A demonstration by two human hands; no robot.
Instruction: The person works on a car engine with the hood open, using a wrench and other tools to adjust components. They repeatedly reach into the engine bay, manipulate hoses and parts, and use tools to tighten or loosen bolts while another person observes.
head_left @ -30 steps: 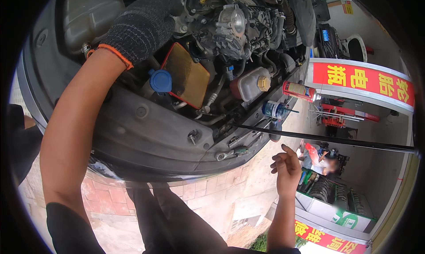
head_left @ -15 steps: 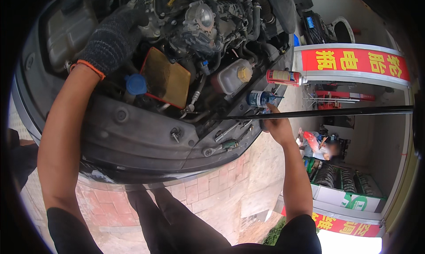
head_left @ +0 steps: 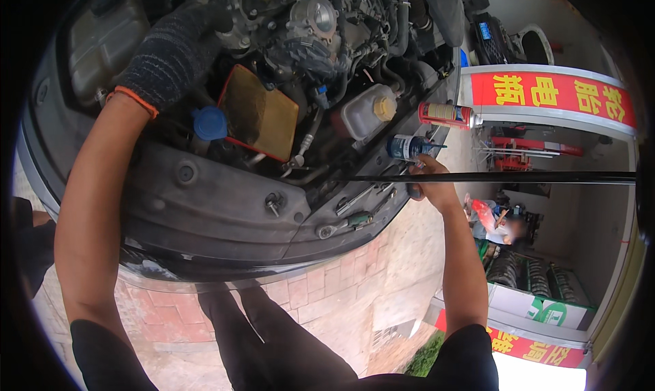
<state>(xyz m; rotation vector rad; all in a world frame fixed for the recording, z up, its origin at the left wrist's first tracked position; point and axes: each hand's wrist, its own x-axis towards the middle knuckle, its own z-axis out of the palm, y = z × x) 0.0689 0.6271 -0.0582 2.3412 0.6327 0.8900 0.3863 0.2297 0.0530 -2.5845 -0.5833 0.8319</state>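
My knit-gloved left hand [head_left: 181,50] is at the metal engine [head_left: 300,57]; my right hand [head_left: 436,192] by a cylindrical bottle [head_left: 398,147]. I can't tell either grip.

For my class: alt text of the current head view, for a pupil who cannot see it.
A person's gloved left hand is at a car engine; the bare right hand is beside a dark blue bottle. A red can and a green-handled ratchet are nearby.

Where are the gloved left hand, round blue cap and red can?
Gloved left hand [head_left: 175,58]: head view, back of glove.
Round blue cap [head_left: 210,124]: head view, its top.
Red can [head_left: 446,115]: head view, its labelled side.
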